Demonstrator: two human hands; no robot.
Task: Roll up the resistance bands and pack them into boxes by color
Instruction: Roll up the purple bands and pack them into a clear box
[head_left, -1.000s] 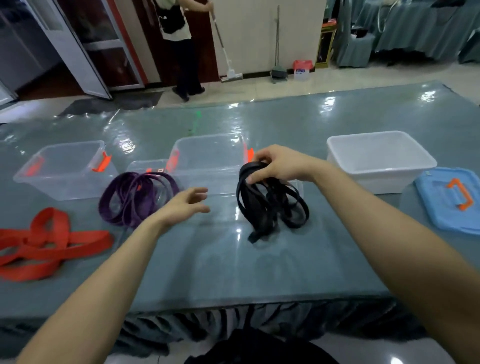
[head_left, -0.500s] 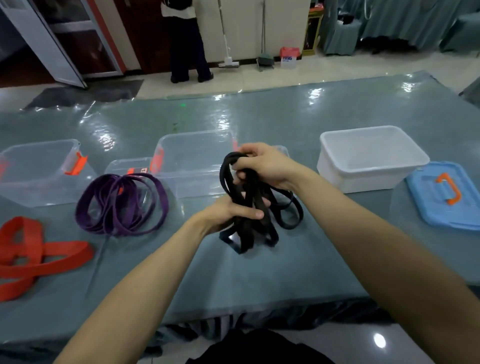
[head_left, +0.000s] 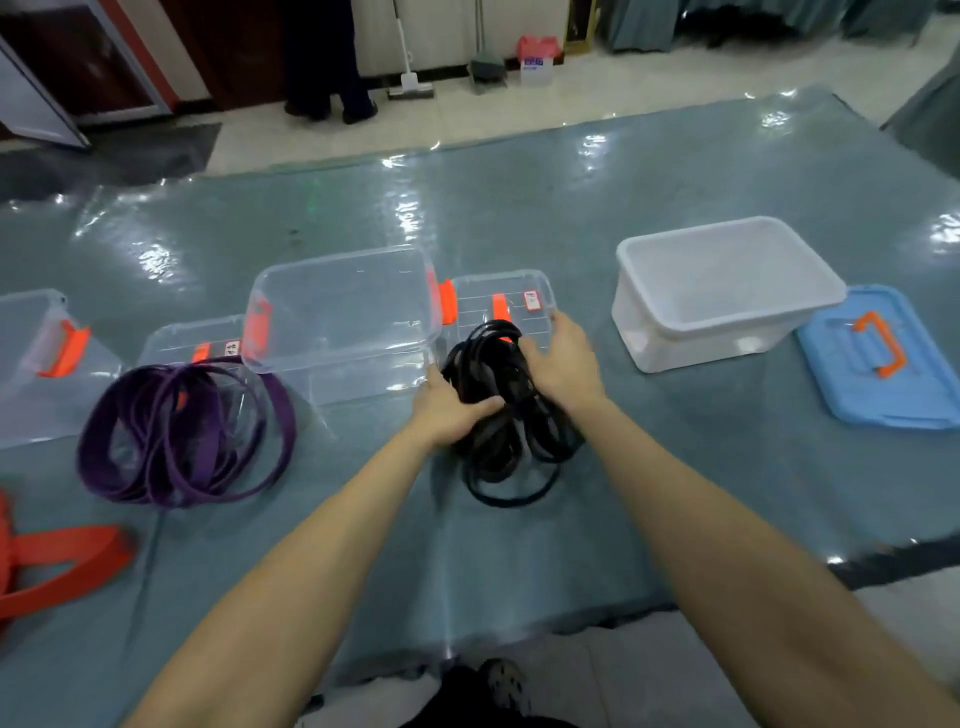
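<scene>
A bundle of black resistance bands (head_left: 493, 447) sits on the table in front of a clear box (head_left: 337, 317). My left hand (head_left: 447, 408) grips the bundle from the left, thumb across its middle. My right hand (head_left: 563, 364) holds the bundle's upper right side, fingers spread over it. Purple bands (head_left: 182, 436) lie coiled to the left, partly on a clear lid (head_left: 192, 343). Red bands (head_left: 57, 561) lie at the near left edge. A white box (head_left: 727, 296) stands to the right.
Another clear box with an orange latch (head_left: 31, 358) stands at far left. A clear lid (head_left: 504, 301) lies behind the black bundle and a blue lid with an orange handle (head_left: 878, 358) at far right. A person's legs (head_left: 327, 67) and a mop are beyond the table.
My left hand came across from near the purple bands and took hold of the black bundle. Both hands have lowered the bundle toward the table and pressed it together.
</scene>
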